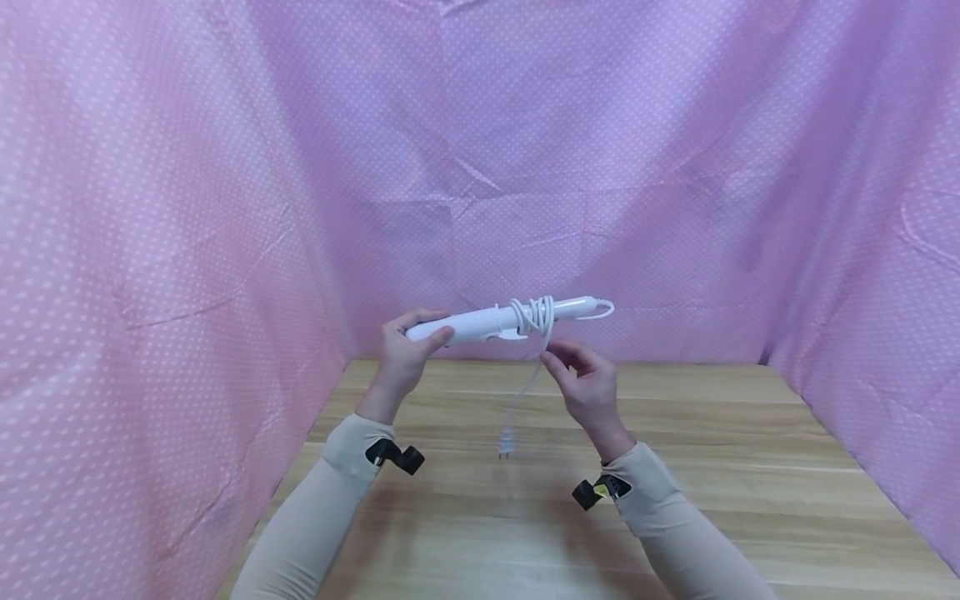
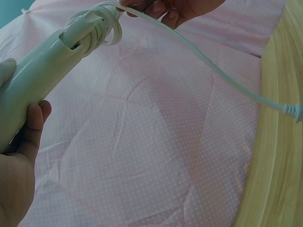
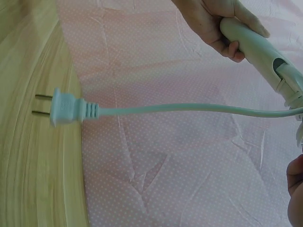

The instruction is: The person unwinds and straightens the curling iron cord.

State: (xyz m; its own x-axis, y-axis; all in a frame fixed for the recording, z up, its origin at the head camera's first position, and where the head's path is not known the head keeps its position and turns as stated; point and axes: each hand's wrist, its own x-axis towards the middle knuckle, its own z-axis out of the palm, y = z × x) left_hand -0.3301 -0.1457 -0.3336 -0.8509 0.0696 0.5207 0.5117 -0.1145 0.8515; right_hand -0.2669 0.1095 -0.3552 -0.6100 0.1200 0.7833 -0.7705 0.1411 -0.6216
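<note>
A white curling iron (image 1: 472, 325) is held up above the table, nearly level, its cord end to the right. My left hand (image 1: 405, 354) grips the thick barrel end, thumb on the near side. Several turns of white cord (image 1: 534, 315) are wound around the handle. Below them my right hand (image 1: 588, 387) pinches the cord between thumb and fingertips. The loose end hangs down from there to a two-pin plug (image 3: 67, 108), which dangles over the table. In the left wrist view, the right fingers (image 2: 156, 9) are right beside the coils.
A wood-grain table (image 1: 712, 450) lies beneath both hands. Pink dotted cloth (image 1: 525, 167) hangs at the back and on both sides. Each wrist wears a black camera strap (image 1: 390, 452) over a beige sleeve (image 1: 315, 508).
</note>
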